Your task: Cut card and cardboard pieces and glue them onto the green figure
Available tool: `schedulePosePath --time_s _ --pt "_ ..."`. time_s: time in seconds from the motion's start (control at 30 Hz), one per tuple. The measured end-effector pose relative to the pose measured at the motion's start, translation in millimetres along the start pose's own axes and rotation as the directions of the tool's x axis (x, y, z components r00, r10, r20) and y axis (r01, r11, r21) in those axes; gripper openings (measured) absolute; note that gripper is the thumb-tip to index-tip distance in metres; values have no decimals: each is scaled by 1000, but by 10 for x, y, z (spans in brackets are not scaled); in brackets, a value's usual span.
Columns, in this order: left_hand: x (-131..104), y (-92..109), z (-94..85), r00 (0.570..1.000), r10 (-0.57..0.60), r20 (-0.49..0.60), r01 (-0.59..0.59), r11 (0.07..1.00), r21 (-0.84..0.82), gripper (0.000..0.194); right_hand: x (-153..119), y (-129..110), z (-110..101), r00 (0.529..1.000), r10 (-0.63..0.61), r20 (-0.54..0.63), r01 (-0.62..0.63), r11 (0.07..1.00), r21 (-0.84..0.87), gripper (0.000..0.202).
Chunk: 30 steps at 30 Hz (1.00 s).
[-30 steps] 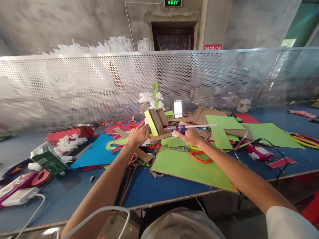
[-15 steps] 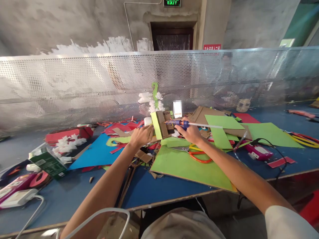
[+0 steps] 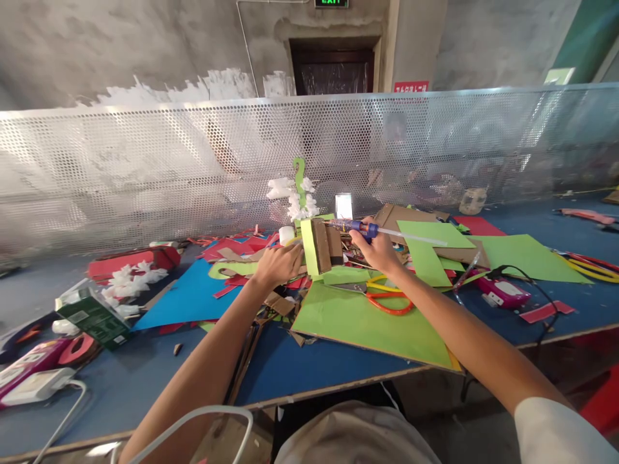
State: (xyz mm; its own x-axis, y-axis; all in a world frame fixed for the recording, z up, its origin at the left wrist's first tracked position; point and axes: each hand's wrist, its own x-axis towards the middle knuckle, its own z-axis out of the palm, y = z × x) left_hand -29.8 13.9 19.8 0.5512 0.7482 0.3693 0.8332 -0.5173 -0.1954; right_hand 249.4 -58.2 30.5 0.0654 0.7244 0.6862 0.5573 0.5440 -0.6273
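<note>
In the head view, your glue gun (image 3: 360, 228) has shifted up and right, your right grip (image 3: 380, 251) wrapped around it. Your left grip (image 3: 279, 263) clasps the green-faced cardboard piece (image 3: 313, 249) among scraps (image 3: 279, 303); a loose hold could let it twist, smearing glue.

Soft, moderate light is falling across the blue tabletop (image 3: 329, 367), while the concrete wall (image 3: 145, 38) is sinking into dim grey toward the upper left. Pale glare is streaking the perforated metal screen (image 3: 193, 161), washing out what is showing through it. The smartphone display (image 3: 343, 206) is glowing almost blown out, and the translucent glue stick (image 3: 412, 236) is catching a whitish highlight. A faint shadow is spreading beside the green carton (image 3: 94, 320). Wide-angle distortion is stretching the white sleeve (image 3: 556, 425), and detail is softening along the left edge.
</note>
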Motion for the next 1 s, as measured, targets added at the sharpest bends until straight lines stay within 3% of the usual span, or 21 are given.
schedulePosePath --time_s 0.3,0.47,0.63,0.73,0.83,1.0 --pt "2 6 -14 1000 17 12 -17 1000 -4 47 8 -41 10 999 -36 3 36 995 -95 39" --pt "-5 -89 33 999 -35 -8 35 999 -9 44 14 -10 24 983 -29 182 53 990 -130 40" --pt "-16 -209 91 997 -73 -29 73 997 -23 43 10 -27 1 918 -54 393 114 985 -131 39" --pt "-14 -229 107 996 -76 -35 76 997 -17 43 -10 -21 -12 896 -21 443 59 996 -73 37" --pt "-4 -191 94 998 -63 -20 63 998 19 45 -20 14 -9 925 -4 381 10 1000 -12 38" --pt "6 -86 33 1000 1 -3 -1 999 36 47 15 61 11 986 -30 166 42 997 -67 46"
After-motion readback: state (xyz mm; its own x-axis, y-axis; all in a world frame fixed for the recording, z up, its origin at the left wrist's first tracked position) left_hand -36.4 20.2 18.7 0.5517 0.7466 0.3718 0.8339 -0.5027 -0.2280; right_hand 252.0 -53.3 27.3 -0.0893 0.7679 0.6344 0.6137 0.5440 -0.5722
